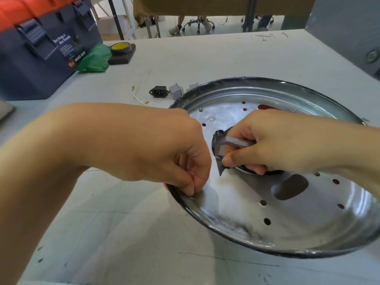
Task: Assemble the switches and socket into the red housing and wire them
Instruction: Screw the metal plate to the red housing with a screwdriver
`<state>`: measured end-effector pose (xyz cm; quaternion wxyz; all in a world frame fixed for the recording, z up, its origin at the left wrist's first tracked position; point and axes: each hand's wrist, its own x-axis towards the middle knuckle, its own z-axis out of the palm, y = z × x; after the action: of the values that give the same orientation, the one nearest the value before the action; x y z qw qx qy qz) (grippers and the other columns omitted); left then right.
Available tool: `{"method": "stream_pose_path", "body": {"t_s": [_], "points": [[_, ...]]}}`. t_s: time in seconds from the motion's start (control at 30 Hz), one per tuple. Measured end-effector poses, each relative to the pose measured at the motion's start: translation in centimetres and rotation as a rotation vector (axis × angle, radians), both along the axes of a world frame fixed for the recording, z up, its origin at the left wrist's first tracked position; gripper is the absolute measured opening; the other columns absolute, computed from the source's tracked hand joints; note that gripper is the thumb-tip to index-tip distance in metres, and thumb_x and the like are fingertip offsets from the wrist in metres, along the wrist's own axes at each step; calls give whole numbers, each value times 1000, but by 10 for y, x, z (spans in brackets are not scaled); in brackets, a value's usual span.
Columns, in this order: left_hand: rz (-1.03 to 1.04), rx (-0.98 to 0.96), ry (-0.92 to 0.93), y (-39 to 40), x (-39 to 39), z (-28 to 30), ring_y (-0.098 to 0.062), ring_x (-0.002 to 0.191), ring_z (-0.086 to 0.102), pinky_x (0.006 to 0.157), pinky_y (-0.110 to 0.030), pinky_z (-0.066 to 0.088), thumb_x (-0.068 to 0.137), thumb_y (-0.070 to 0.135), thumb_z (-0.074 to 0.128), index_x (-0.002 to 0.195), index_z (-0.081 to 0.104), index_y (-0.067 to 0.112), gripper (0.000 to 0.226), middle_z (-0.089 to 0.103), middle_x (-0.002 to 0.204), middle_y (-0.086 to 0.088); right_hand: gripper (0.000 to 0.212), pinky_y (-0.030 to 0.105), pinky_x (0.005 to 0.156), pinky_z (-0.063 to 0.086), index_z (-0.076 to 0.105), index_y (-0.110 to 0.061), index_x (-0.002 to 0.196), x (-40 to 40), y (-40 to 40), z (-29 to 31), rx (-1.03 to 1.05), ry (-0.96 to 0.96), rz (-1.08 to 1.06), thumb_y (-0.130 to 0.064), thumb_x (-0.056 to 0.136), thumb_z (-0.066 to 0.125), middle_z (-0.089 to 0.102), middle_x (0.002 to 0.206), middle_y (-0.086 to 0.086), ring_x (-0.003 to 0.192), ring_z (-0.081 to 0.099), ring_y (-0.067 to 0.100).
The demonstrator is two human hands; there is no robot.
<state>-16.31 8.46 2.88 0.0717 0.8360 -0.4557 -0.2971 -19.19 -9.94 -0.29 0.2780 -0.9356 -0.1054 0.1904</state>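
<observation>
1. The red housing (267, 212) lies in front of you on the table (205, 58), its silver perforated plate facing up; red shows only through the small holes and at a sliver under your left wrist, and its right side is cut off by the frame edge.
2. Your right hand (273, 145) pinches a small metal tool (238, 142) at the plate's central opening, against a dark taped part (219, 149) that your fingers half cover; what the tool tip meets is hard to make out.
3. Your left hand (185, 159) curls its fingers down onto the housing's near-left rim, gripping it.
4. Count beyond the rim: one black socket (159, 91), two grey switches (175, 90), the second partly hidden by the rim, and one white wire (138, 97).
5. A toolbox (41, 48), green bag (95, 58) and tape roll (121, 47) crowd the far left; the table's far right lies open.
</observation>
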Motion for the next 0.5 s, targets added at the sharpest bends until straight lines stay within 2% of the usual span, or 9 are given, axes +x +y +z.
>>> {"method": "stream_pose_path", "body": {"t_s": [0.13, 0.4, 0.5], "points": [[5, 2, -17, 0, -2, 0, -5, 71, 64, 64, -19, 49, 77, 26, 68, 77, 72, 28, 4, 69, 75, 12, 36, 23, 49, 39, 55, -21, 51, 0, 0, 0, 7, 3, -9, -39, 81, 64, 56, 42, -8, 34, 43, 4], [20, -6, -15, -1, -4, 0, -4, 69, 63, 62, -14, 47, 78, 24, 70, 76, 71, 28, 4, 68, 71, 15, 27, 13, 39, 36, 63, -16, 64, -1, -1, -1, 29, -3, -13, -37, 82, 64, 55, 41, -8, 33, 42, 2], [29, 24, -1, -4, -4, 0, -3, 67, 62, 60, -10, 44, 78, 25, 70, 75, 71, 28, 5, 67, 70, 15, 29, 13, 39, 36, 61, -17, 61, 0, -1, -1, 30, 0, -17, -37, 82, 64, 55, 41, -8, 33, 42, 2]]}}
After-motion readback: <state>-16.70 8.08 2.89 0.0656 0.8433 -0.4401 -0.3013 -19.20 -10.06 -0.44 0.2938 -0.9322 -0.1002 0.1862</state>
